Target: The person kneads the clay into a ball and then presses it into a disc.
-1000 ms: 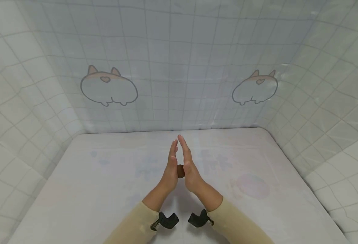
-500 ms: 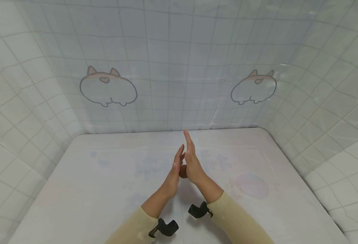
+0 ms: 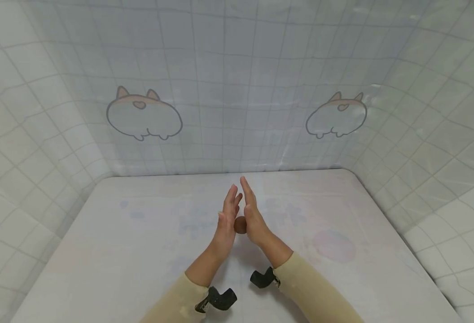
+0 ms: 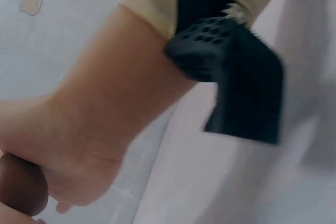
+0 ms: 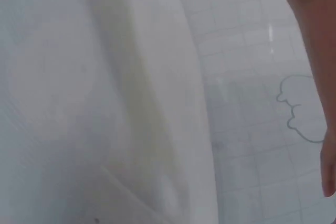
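A small smooth brown ball point(image 3: 240, 225) is held between the two palms, above the table; its exact material cannot be told. My left hand point(image 3: 226, 224) presses on its left side, fingers straight and pointing forward. Against its right side lies my right hand point(image 3: 255, 222), also with straight fingers, tips leaning toward the left hand's. In the left wrist view the brown ball point(image 4: 23, 184) touches the heel of the right hand point(image 4: 73, 156), and a sliver of the left hand shows in the bottom corner. Only a bare forearm and some fingers point(image 5: 328, 166) show along the right wrist view's edge.
A white table point(image 3: 120, 251) with faint pastel prints lies beneath the hands. Grid-patterned sheeting point(image 3: 237, 89) with dog drawings encloses it at the back and sides. Black devices sit at the left cuff point(image 3: 218, 299) and the right cuff point(image 3: 263, 278).
The hands slid against each other: the left went forward, back, then forward again, while the right did the opposite. The ball stayed between the palms, shifting slightly and looking rounder.
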### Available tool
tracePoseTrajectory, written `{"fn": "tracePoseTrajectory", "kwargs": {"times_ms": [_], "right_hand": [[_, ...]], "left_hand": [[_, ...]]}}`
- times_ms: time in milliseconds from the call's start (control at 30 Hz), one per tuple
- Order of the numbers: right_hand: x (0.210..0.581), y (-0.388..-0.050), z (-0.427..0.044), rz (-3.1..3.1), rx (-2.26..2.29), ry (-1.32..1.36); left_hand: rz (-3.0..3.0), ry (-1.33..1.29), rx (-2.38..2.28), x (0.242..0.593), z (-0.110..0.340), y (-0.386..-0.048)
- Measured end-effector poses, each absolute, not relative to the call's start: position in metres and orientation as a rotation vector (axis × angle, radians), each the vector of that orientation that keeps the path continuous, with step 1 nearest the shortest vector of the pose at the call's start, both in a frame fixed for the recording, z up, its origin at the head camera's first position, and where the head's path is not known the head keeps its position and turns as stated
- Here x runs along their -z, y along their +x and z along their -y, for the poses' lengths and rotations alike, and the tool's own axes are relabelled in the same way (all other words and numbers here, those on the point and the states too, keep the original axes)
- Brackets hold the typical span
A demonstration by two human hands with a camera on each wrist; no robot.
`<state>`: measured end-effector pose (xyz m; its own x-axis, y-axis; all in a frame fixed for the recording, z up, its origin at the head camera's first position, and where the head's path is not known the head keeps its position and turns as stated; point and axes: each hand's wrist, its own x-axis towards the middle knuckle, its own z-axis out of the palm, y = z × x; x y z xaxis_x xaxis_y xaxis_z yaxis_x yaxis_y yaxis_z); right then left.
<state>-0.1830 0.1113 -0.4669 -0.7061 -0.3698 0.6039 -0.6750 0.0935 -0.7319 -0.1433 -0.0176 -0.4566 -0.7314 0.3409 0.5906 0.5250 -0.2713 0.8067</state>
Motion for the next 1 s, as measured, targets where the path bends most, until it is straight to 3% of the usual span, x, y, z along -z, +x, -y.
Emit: {"fn": "tracePoseTrajectory", "kwargs": {"times_ms": [533,1000], "right_hand": [[0.478,-0.164,-0.100,1.957,-1.647,1.282],[0.448,-0.158,-0.103,1.824,-1.723,1.224]], "left_hand": [[1.938,-0.804,1.857,0.442,0.019,-0.156],[2.237,-0.793,1.714,0.461,0.019,-0.162]]}}
